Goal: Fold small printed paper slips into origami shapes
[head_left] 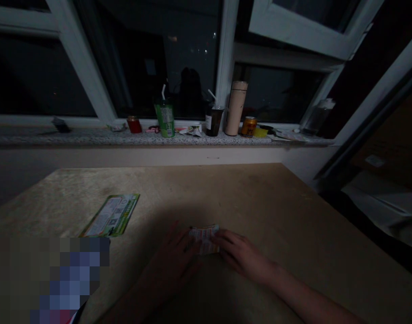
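A small, flat, rectangular packet (207,240) with pale, reddish and blue print lies on the tabletop between my hands. My left hand (174,258) is at its left side, fingers spread, some reaching onto the packet's left edge; dim light blurs their outline. On the opposite side, my right hand (241,254) has its fingers bent over the right edge, pressed together on it. Its thumb is hard to make out. Part of the packet is hidden under the fingertips of both hands.
A green and white printed sheet or pouch (113,216) lies left on the wooden table (253,193). Along the windowsill (101,138) stand a red jar (134,125), green cup (165,119), dark drink cup (213,121), beige flask (235,108), golden can (249,127) and clear bottle (317,118).
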A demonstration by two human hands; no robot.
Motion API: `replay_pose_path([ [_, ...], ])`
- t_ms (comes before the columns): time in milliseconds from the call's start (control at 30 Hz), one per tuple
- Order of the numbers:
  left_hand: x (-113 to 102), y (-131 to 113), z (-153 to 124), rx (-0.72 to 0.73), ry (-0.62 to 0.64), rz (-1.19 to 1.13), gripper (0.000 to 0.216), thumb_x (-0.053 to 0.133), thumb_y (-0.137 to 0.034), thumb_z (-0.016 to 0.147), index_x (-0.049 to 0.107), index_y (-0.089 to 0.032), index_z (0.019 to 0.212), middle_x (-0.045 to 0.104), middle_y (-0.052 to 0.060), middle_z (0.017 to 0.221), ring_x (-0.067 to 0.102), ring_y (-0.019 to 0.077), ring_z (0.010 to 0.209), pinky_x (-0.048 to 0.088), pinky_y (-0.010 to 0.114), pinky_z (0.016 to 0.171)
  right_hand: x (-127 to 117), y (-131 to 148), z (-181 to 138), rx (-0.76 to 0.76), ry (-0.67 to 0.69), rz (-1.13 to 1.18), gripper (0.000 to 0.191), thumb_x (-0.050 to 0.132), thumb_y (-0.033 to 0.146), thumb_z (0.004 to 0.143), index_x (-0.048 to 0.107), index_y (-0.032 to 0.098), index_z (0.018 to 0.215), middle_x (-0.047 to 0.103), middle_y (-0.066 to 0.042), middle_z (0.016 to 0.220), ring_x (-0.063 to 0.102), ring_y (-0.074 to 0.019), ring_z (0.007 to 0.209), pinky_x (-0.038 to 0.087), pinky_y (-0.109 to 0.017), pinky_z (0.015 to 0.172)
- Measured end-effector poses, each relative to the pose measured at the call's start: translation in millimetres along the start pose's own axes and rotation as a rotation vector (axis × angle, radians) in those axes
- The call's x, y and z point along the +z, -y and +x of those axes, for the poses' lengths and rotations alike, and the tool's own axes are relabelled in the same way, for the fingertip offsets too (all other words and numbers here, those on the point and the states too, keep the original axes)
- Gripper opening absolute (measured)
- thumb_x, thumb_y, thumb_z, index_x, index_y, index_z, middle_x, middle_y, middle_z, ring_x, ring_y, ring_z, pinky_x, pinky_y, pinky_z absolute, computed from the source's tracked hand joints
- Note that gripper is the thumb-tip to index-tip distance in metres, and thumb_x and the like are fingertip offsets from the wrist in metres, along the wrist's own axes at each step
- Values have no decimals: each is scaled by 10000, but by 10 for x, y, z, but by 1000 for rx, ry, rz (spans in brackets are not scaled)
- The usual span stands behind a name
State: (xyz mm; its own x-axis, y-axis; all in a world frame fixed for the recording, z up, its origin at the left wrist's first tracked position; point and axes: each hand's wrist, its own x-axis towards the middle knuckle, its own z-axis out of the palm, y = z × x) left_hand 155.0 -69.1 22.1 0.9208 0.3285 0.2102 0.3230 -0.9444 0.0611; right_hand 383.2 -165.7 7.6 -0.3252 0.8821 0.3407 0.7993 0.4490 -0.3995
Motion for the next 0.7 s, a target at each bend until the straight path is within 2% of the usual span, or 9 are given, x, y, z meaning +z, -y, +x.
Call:
replay_pose_path([
  [133,44,-45,-18,-24,34,-19,350,479,-331,926,568,-187,1233,554,99,1301,470,283,1231,331,471,1063,0,-39,16,-41,-17,-34,277,427,156,925,626,187,1115,605,-106,1075,583,-195,992,501,-311,843],
  [233,77,-109,-71,-73,86,-60,480,495,-328,911,454,-150,1354,486,132,1376,469,281,1240,393,440,1028,-31,-42,36,-56,-24,-74,239,465,184,926,666,196,1055,620,-96,1037,563,-215,993,467,-361,858],
  [367,97,-174,-185,-62,137,-152,651,531,-316,893,243,-244,1473,280,75,1510,308,287,1349,340,450,1066,-108,-21,53,-44,8,-94,224,493,241,936,669,223,1074,614,-75,1080,522,-216,1048,398,-388,906],
  [467,96,-177,-235,-43,167,-195,765,569,-351,873,136,-261,1497,164,69,1543,199,318,1383,305,489,1078,-145,-29,59,-33,55,-75,226,497,275,942,664,233,1088,614,-54,1078,515,-194,1063,374,-366,924],
  [600,78,-185,-224,-26,196,-194,805,582,-400,865,100,-281,1498,125,45,1551,120,326,1397,217,542,1101,-154,-93,72,-20,77,13,207,555,318,914,674,262,1073,612,-29,1082,511,-172,1081,361,-336,937],
  [700,74,-220,-220,-52,223,-221,819,584,-413,863,89,-275,1500,146,45,1547,153,318,1393,218,531,1107,-167,-151,108,-1,90,85,181,597,333,886,693,281,1030,614,-14,1054,522,-163,1061,366,-324,927],
])
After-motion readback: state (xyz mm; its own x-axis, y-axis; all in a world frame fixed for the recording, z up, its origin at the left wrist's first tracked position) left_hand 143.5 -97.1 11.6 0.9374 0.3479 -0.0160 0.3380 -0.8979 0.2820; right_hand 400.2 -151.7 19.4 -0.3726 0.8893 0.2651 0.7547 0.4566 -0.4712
